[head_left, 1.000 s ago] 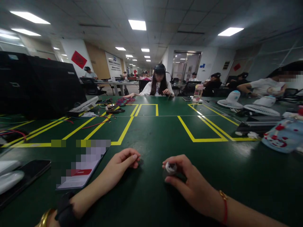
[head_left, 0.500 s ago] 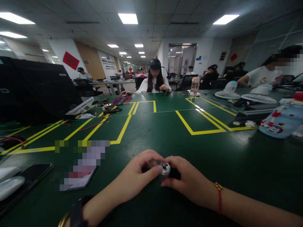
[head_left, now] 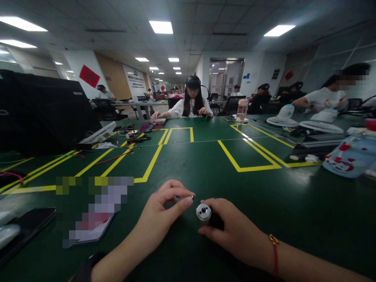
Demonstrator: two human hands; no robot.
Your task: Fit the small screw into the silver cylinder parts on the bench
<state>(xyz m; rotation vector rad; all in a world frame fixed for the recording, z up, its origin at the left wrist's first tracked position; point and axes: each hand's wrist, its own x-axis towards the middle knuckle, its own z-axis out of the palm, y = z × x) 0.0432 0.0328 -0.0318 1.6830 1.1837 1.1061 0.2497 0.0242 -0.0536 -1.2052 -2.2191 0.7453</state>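
Note:
My right hand (head_left: 223,223) is closed around a small cylindrical metal motor (head_left: 203,212), thumb on the near side and fingers on the far side. The motor's silver end face tilts up toward me, with a dark centre and small dark holes beside it. Just left of it, my left hand (head_left: 170,203) pinches a tiny metal ring-like part (head_left: 191,197) between thumb and fingertips. This part is apart from the motor, and its exact kind is too small to tell.
On the green table (head_left: 188,164) are yellow tape outlines. A partly blurred phone-like slab (head_left: 96,231) lies left, near a mouse (head_left: 8,234) on a dark pad. Wires and small parts (head_left: 135,135) lie farther off. Right stand a blue bottle (head_left: 346,156) and fans (head_left: 282,116). A person (head_left: 190,102) sits opposite.
My left hand has moved left, off the motor's end, with the tiny metal part in its fingertips. The motor's end face now shows uncovered, while my right hand still grips it.

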